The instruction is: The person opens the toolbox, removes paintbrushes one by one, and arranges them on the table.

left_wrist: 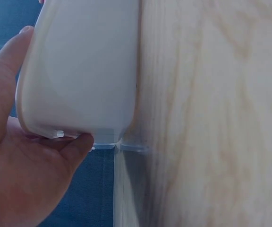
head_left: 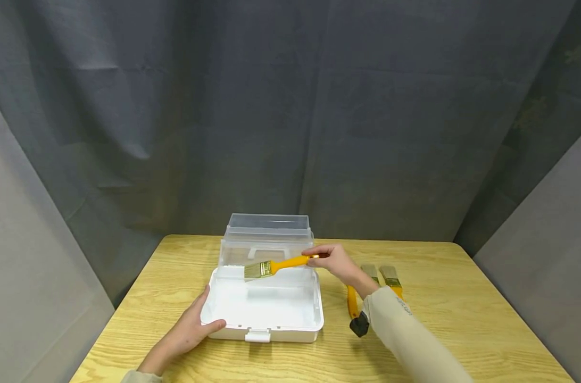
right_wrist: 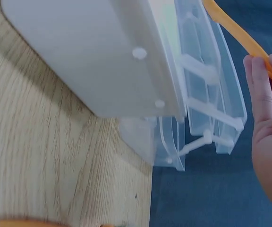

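Note:
A white plastic box stands on the table with its clear lid raised at the back. My left hand grips the box's left side, its thumb over the front rim; in the left wrist view the hand spans the box's end wall. Above the box, my right hand pinches the end of a paintbrush's yellow handle. The brush lies nearly level, bristles pointing left over the box interior. In the right wrist view the fingers and thumb meet on the handle.
Right of the box, partly behind my right forearm, lie more paintbrushes and a yellow handle. Clear folding trays on hinged arms show beside the box. A dark curtain hangs behind the wooden table.

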`<state>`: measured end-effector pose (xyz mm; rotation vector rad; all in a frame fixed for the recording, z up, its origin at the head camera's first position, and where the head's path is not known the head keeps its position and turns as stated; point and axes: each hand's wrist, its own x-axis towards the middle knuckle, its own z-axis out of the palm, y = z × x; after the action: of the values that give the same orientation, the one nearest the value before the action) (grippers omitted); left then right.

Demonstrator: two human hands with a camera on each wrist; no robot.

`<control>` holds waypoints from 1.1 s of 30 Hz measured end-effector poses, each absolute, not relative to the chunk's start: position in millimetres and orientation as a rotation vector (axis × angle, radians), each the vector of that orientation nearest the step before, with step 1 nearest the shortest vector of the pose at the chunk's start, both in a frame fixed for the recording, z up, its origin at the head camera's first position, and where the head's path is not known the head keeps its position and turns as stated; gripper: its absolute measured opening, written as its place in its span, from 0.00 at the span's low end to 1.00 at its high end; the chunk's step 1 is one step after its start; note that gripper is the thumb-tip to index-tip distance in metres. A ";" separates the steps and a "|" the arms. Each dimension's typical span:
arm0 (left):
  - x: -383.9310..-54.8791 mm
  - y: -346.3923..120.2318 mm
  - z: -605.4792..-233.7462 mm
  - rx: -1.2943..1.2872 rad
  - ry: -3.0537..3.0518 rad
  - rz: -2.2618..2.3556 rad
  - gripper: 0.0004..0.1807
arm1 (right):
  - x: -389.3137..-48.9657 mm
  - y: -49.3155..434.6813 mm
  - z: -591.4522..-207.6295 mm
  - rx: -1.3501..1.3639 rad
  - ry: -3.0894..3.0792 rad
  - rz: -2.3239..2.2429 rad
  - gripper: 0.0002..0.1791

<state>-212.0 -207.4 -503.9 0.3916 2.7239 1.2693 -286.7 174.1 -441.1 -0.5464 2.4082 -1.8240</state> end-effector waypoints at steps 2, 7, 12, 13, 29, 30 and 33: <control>-211.8 -207.1 -504.1 0.391 2.720 1.266 0.56 | -284.3 181.8 -440.4 -0.531 2.380 -1.864 0.16; -211.0 -206.1 -503.9 0.396 2.711 1.277 0.56 | -277.7 206.4 -439.8 -0.445 2.280 -1.986 0.18; -211.0 -206.6 -504.2 0.395 2.716 1.271 0.58 | -266.7 234.9 -436.7 -0.399 2.137 -2.153 0.20; -211.0 -206.8 -504.3 0.394 2.716 1.269 0.58 | -264.3 241.1 -435.8 -0.398 2.112 -2.183 0.20; -210.9 -208.0 -502.1 0.397 2.712 1.245 0.59 | -238.5 341.2 -445.3 -0.471 1.879 -2.437 0.17; -210.9 -208.1 -502.4 0.396 2.712 1.243 0.59 | -236.8 346.6 -447.3 -0.474 1.866 -2.451 0.17; -210.8 -208.3 -503.4 0.397 2.712 1.245 0.58 | -231.9 362.5 -453.5 -0.487 1.803 -2.498 0.18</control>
<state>-210.8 -208.3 -503.4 0.3972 2.7122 1.2452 -231.9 362.5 -453.5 -0.4871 1.8030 -2.4985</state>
